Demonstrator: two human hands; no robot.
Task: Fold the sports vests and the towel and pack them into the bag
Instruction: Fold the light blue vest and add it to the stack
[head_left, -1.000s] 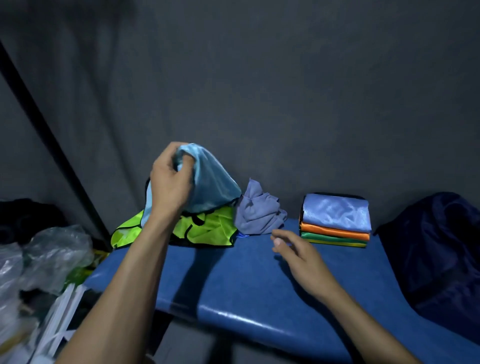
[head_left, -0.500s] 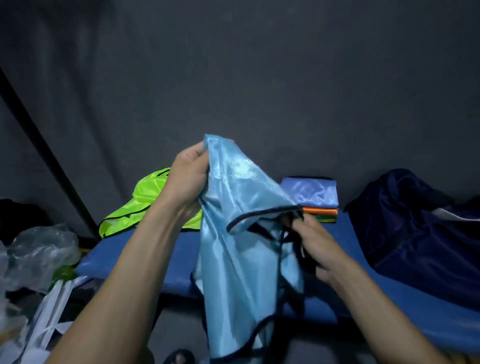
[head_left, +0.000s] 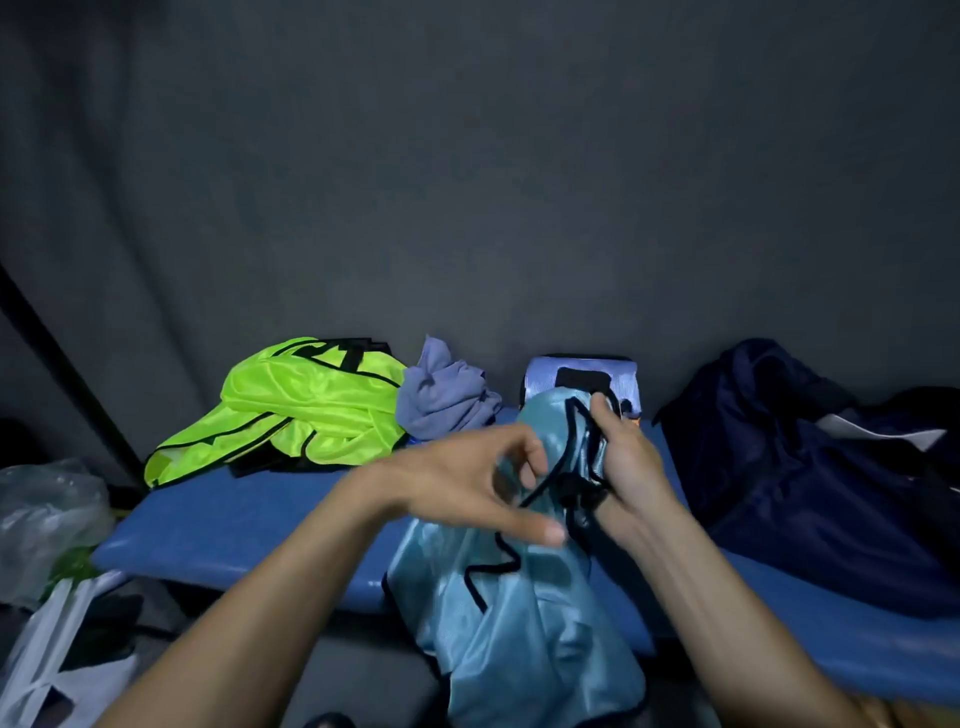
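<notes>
Half a second ago my left hand (head_left: 467, 486) held the light blue vest (head_left: 524, 613) up by its top; now it has let go and my right hand (head_left: 623, 467) has taken over, so sorting out the edges for folding can begin. My right hand grips the bunched top and black trim above the blue bench (head_left: 234, 530); my left, fingers loosely spread, reaches toward the cloth.

Blue padded tabletop (head_left: 234, 530) against a grey backdrop. Lying on it, left to right: crumpled neon-yellow vest (head_left: 306, 410), bunched lilac towel (head_left: 447, 397), stack of folded vests (head_left: 582, 376) partly hidden, dark navy bag (head_left: 810, 467) at the right end.
</notes>
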